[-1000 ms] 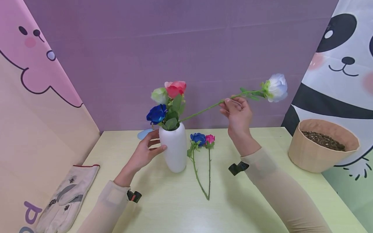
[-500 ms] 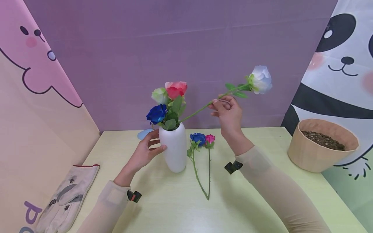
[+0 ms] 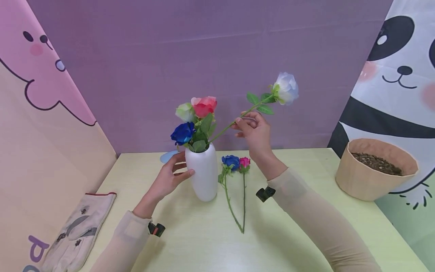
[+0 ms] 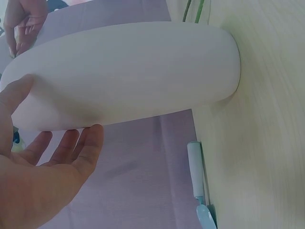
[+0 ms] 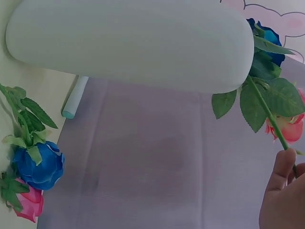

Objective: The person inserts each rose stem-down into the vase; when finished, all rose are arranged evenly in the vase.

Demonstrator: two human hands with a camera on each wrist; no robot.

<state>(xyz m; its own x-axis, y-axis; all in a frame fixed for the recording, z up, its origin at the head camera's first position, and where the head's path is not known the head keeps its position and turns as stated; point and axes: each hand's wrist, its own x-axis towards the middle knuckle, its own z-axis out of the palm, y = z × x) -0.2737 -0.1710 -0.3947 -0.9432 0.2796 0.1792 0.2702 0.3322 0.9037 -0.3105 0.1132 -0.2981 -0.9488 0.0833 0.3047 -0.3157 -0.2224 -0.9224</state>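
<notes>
A white vase (image 3: 204,173) stands on the table with a blue flower (image 3: 182,133), a coral-pink flower (image 3: 204,107) and a pale green-white flower (image 3: 185,112) in it. My left hand (image 3: 168,178) holds its upper left side, thumb in front and fingers behind, as the left wrist view shows. My right hand (image 3: 257,134) pinches the green stem of a white flower (image 3: 286,88) between thumb and fingers. That stem slants down leftward, its lower end inside the vase mouth; the rest of it is hidden there.
Right of the vase lie a blue flower (image 3: 231,162) and a small pink flower (image 3: 244,162), stems toward me. A fabric pot (image 3: 367,183) of soil stands at right, a pair of gloves (image 3: 81,226) at left. Behind the vase lies a small trowel (image 4: 195,169).
My right hand has moved left toward the vase, bringing the white flower left and up, its stem now steeper. The left hand and vase have stayed put.
</notes>
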